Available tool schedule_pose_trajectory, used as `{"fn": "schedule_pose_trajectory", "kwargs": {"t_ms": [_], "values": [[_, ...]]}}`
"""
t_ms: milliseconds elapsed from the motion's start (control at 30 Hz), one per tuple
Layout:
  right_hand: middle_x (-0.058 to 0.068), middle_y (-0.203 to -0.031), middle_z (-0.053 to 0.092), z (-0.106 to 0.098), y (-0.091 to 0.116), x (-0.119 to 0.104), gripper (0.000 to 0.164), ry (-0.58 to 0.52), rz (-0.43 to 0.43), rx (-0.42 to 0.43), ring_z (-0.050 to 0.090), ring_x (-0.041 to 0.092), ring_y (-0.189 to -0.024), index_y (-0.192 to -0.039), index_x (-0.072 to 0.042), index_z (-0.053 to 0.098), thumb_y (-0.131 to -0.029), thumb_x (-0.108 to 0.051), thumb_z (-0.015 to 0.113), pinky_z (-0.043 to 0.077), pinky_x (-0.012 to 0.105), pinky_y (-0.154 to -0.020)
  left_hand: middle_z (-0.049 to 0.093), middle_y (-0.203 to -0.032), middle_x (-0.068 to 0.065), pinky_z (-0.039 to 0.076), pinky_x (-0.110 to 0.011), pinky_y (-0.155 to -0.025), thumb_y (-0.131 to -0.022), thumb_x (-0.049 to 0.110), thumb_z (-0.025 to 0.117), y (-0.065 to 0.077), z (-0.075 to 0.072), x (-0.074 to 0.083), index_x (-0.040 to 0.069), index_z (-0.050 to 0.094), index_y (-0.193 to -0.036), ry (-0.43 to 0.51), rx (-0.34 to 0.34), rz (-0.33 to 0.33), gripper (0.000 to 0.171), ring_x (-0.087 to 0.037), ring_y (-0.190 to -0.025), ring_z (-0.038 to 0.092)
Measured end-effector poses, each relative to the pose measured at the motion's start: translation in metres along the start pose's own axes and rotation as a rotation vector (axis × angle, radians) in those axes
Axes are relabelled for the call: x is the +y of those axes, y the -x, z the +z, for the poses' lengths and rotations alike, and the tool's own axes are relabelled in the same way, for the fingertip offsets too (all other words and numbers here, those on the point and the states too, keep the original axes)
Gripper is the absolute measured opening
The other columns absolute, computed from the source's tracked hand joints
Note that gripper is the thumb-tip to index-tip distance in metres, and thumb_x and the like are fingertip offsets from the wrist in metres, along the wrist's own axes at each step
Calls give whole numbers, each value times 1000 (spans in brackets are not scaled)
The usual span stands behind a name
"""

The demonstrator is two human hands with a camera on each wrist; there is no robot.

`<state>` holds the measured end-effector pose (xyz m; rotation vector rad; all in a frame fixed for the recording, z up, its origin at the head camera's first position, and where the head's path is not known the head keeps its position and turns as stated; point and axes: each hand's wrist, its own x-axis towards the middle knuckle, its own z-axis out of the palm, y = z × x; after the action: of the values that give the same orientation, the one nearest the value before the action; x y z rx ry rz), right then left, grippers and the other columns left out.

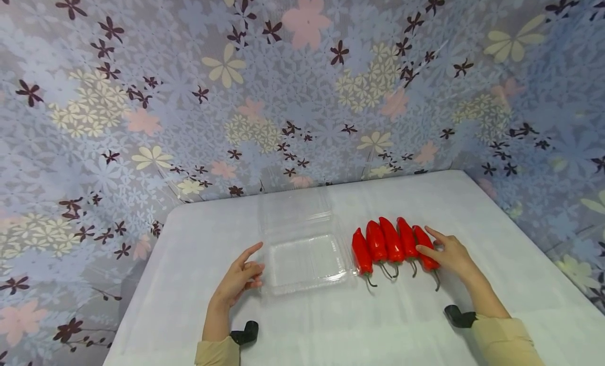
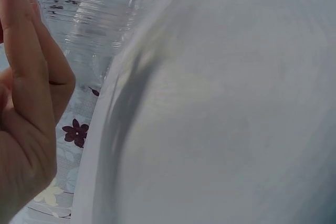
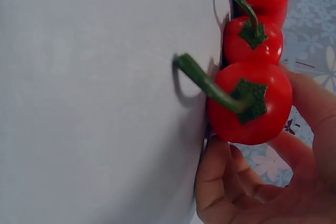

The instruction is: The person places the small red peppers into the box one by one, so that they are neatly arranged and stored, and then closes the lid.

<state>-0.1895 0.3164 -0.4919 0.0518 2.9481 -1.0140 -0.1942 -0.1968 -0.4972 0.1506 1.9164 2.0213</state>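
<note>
Several red peppers with green stems lie side by side on the white-covered table. My right hand (image 1: 451, 255) grips the rightmost red pepper (image 1: 423, 237), its thumb across the near side and fingers along the right. In the right wrist view this pepper (image 3: 252, 129) sits between thumb and fingers, its stem pointing away from the hand. A clear plastic container (image 1: 279, 290) stands left of the peppers with its lid (image 1: 295, 211) folded back. Beside the container's left edge hovers my left hand (image 1: 238, 279), fingers relaxed and holding nothing; whether it touches the plastic I cannot tell.
The white tablecloth (image 1: 331, 329) spreads around the container and peppers. A flowered curtain (image 1: 302, 93) hangs along the table's back edge and round the sides. Black wrist mounts (image 1: 246, 333) sit at both sleeves.
</note>
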Motion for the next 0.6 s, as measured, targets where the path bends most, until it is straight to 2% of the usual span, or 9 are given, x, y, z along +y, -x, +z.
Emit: {"fn": "schedule_pose_trajectory", "kwargs": {"t_ms": [133,300,433,600], "values": [[30,-100,53,-2,-2,0,75,5,-1,-31,50,41,-91,-136,11,37,-88,-40,64,50,46,-69,50,-70,-2,52,-19,-55,-92,10,62,0,-2,-2,15,29,-148,-28,-3,-20,66,-7,-57,49],[32,-101,53,3,5,1,73,-20,66,-68,52,38,-87,-135,10,39,-86,-38,66,52,41,-64,49,-70,-1,52,-18,-55,-92,11,62,8,-2,-9,18,30,-148,-25,-13,-50,65,-7,-57,48],[34,-103,52,3,4,-1,74,-32,89,-59,53,39,-87,-135,9,38,-86,-38,67,53,41,-65,49,-70,-1,52,-18,-55,-91,11,63,7,-2,-8,18,30,-148,-18,-22,-41,66,-7,-57,48],[33,-103,53,-1,-4,-6,68,-40,47,2,53,37,-87,-134,9,40,-88,-35,64,52,37,-63,49,-69,-1,52,-18,-54,-91,11,63,1,-5,-1,17,30,-148,-18,-26,-15,67,-7,-56,48]]}}
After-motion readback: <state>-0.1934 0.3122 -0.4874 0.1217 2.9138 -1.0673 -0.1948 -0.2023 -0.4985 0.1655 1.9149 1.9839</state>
